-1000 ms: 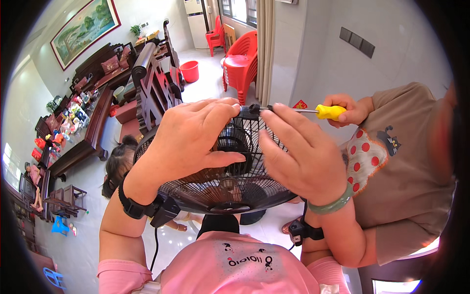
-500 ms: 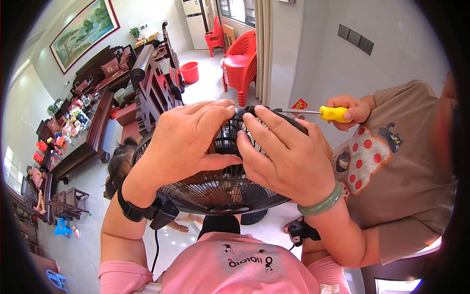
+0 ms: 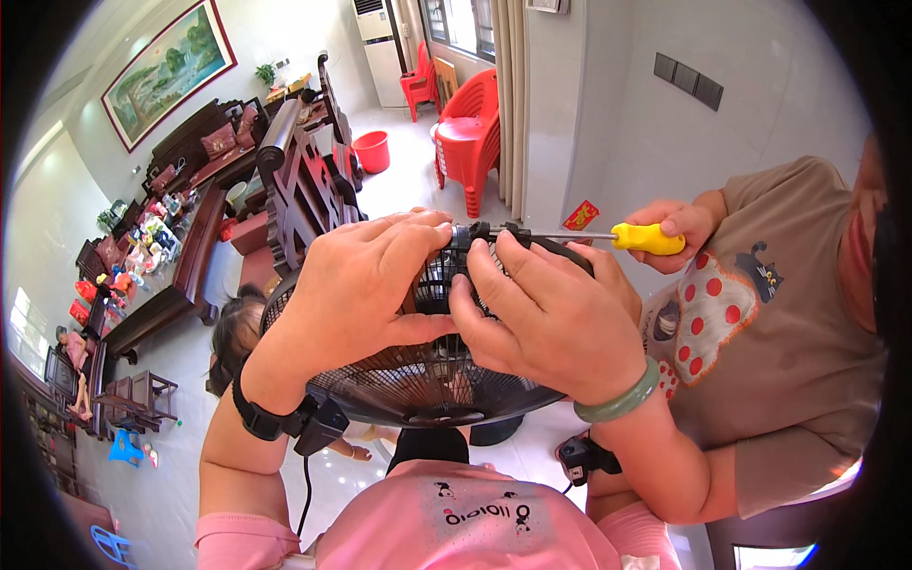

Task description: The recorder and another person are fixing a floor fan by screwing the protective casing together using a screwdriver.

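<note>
A black fan with a wire guard stands upright in front of me. My left hand is closed over its guard, fingers at the top rim and thumb across the front. Another person's hand with a green bangle presses fingers at a black fitting on the rim. My right hand shows only as a patch of skin behind that hand; its fingers are hidden. The other person's far hand holds a yellow-handled screwdriver, its shaft pointing left toward the fitting.
The other person in a brown shirt stands close on my right. A child is beside the fan on the left. Beyond are dark wooden furniture, a red bucket and stacked red chairs. A cable hangs from my left wrist device.
The screwdriver has shifted slightly left and down in the picture, its shaft now closer to the fitting. The hands keep their places on the fan while the view tilts slightly.
</note>
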`<control>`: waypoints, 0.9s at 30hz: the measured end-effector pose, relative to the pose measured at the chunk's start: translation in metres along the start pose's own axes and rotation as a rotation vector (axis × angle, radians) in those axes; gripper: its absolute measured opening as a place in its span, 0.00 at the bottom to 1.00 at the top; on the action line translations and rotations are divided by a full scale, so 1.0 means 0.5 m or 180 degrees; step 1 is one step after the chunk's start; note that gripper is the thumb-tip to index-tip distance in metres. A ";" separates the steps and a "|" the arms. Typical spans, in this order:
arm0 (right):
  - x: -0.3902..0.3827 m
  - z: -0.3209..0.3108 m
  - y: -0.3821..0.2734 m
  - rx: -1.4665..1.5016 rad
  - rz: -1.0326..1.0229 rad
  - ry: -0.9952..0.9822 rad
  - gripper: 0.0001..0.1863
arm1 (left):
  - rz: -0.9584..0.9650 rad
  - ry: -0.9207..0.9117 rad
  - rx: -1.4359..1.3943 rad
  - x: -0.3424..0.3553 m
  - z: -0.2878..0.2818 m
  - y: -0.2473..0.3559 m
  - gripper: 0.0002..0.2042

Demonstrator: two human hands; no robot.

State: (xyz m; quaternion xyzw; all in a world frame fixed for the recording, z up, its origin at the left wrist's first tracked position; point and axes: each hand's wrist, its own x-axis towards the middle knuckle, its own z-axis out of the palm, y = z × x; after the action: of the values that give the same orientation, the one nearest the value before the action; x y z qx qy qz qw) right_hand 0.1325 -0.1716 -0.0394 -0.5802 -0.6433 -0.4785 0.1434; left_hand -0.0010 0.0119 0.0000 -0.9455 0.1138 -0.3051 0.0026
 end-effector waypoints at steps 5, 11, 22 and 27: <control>-0.009 0.013 -0.004 0.0061 0.0022 0.0032 0.18 | -0.0062 -0.0076 -0.0040 0.003 -0.001 0.006 0.30; -0.014 0.028 -0.007 -0.0117 -0.0051 0.0008 0.13 | -0.0026 -0.0126 -0.0037 0.000 -0.002 0.001 0.32; -0.016 0.020 0.005 -0.0118 -0.0178 -0.0044 0.14 | -0.0055 -0.0109 -0.0063 0.006 -0.002 0.002 0.29; -0.019 0.033 0.008 -0.0092 -0.0125 0.0032 0.14 | -0.0072 -0.0115 -0.0057 0.004 0.001 -0.006 0.30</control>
State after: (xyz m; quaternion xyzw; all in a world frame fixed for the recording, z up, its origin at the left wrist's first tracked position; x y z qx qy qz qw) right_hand 0.1447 -0.1648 -0.0530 -0.5670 -0.6469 -0.4933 0.1288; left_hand 0.0017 0.0140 0.0008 -0.9520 0.1057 -0.2870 -0.0073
